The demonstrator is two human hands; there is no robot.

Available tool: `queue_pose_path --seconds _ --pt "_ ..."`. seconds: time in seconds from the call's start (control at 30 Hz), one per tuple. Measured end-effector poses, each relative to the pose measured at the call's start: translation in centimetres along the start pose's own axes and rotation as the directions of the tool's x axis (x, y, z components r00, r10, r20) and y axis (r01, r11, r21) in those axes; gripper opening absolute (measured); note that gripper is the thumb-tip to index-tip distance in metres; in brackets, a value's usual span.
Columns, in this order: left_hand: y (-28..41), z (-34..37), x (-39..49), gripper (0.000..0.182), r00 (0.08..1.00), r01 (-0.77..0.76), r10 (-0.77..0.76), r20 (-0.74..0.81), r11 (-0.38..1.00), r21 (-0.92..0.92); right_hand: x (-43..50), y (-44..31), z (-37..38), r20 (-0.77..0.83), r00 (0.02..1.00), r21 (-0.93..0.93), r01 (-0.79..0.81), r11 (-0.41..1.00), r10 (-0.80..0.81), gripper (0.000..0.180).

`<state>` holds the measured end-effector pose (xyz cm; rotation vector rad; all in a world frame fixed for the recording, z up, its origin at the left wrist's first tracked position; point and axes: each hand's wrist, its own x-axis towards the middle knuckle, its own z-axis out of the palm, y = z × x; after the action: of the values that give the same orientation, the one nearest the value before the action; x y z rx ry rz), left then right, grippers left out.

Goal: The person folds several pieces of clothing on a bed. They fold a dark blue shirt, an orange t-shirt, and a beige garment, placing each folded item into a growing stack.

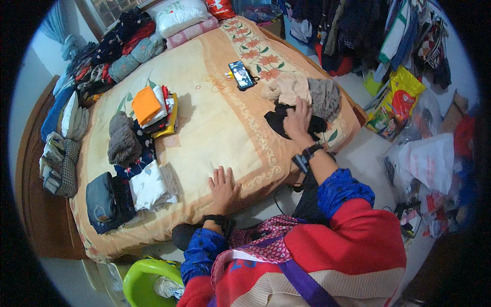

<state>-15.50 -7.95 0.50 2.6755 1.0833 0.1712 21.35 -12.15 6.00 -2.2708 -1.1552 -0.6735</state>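
Observation:
My left hand (223, 192) lies flat with spread fingers on the bed's patterned sheet (199, 146), near its front edge, and holds nothing. My right hand (299, 119) rests on a black garment (277, 122) at the bed's right side; whether the fingers grip the cloth cannot be told. Touching the black cloth are a beige garment (293, 86) and a crumpled grey garment (325, 99). To the left of my hands stand folded clothes: a stack topped with orange cloth (146, 104), a grey fuzzy bundle (123, 140), white printed cloth (149, 186) and dark folded jeans (101, 197).
A smartphone (241, 75) lies mid-bed. Rolled clothes (134, 59) line the far left edge beside a pillow (182, 17). A green tub (134, 276) holding cloth stands below the bed's front edge. Plastic bags (429, 161) and hanging clothes (345, 34) are at right.

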Motion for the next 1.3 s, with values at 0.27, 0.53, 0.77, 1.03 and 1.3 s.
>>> queue_pose_path --seconds 0.27,0.53,0.77,1.03,1.3 --pt "0.0 2.0 0.2 0.072 0.993 0.059 -0.054 -0.105 0.997 0.041 -3.1 -2.6 1.2 0.032 0.936 0.583 0.268 0.767 -0.351 0.032" --pt "-1.1 4.4 -1.8 0.072 0.993 0.054 -0.057 -0.107 0.998 -0.033 -19.7 -12.6 0.8 0.23 0.703 0.785 0.275 0.555 -0.673 0.023" --pt "-1.1 3.2 -0.3 0.058 0.967 0.197 -0.245 -0.071 0.894 -0.401 -16.6 -11.2 -0.3 0.508 0.509 0.828 -0.065 0.557 -0.695 0.032" --pt "5.2 0.5 5.8 0.032 0.881 0.183 -0.469 0.057 0.227 -0.957 -16.9 -11.4 -1.4 0.55 0.396 0.764 0.118 0.635 -0.735 0.031" --pt "-1.9 0.4 1.8 0.023 0.731 0.041 -0.643 0.23 -0.294 -0.955 -14.7 -9.2 -4.3 0.594 0.319 0.802 -0.174 0.571 -0.738 0.021"
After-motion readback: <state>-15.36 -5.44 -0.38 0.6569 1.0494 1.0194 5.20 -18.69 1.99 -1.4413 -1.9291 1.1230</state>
